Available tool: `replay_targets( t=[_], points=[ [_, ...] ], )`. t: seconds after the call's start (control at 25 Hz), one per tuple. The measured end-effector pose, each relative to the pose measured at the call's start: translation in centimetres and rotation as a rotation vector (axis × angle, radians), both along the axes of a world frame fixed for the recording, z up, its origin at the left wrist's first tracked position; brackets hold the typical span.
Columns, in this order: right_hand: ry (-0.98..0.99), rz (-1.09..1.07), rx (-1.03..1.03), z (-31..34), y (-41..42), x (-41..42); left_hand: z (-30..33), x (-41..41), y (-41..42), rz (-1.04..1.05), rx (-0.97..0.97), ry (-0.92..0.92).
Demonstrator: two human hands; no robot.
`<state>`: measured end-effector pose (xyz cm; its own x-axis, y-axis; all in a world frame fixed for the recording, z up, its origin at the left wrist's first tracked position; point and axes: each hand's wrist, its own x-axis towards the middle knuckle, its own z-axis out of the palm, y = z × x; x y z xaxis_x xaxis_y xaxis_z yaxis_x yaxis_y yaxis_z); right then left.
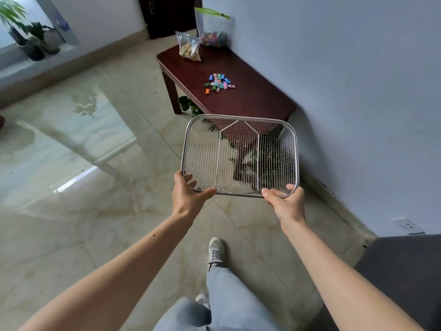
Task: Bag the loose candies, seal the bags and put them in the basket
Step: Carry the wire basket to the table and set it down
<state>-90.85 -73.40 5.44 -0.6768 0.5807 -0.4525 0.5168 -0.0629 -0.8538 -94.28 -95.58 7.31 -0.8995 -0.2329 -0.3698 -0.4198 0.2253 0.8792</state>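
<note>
Person stands on a glossy tile floor (71,211), both bare arms stretched fwd, holding a wire basket (239,156) in mid-air w/ both hands. Left hand (188,194) grips the near-left corner of the rim, thumb along the near edge, fingers curled inside thru the mesh. Right hand (285,201) clamps the near-right corner, thumb on top of the rim, fingers underneath. Basket is rectangular w/ rounded corners, silver mesh, nothing in it; two wire handles lie folded across the middle. It's tilted a bit toward the camera, hanging above the floor just in front of the near end of a table (238,96).

Table is dark reddish wood, low, set against the pale wall (358,80) on the right. Approx mid-table: a small heap of loose candies (218,83) in blue, pink, green, orange wrappers, lying flat on the wood. At the far end, two clear bags: a small bag (189,47) w/ pale beige pieces, standing upright, and right of it a taller bag (212,27) w/ green zip strip, multicolour candies in the bottom, leaning on the wall. Can't tell if either is sealed.

Green leaves show under the table, partly seen thru the mesh. Far left: potted plants (28,37) on a ledge. Near bottom: light jeans and a white sneaker (216,250). Dark grey seat (401,271) at near right.
</note>
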Motion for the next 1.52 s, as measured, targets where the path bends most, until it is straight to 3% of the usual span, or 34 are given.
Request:
replay_targets(
  t=[0.4, 0.92, 1.52],
  points=[
    [-0.015, -0.049, -0.037, 0.0, -0.9, -11.8, -0.1, -12.3, -0.8, -0.018, -0.023, -0.043],
    [-0.016, -0.335, -0.100, -2.4, -6.3, -25.0, -0.8, -31.4, -4.6, -0.312, -0.066, -0.100],
    [-0.052, -0.553, -0.116, -3.0, -3.9, -38.2, -2.5, -49.3, 1.0, -0.557, -0.074, -0.123]
  ],
)
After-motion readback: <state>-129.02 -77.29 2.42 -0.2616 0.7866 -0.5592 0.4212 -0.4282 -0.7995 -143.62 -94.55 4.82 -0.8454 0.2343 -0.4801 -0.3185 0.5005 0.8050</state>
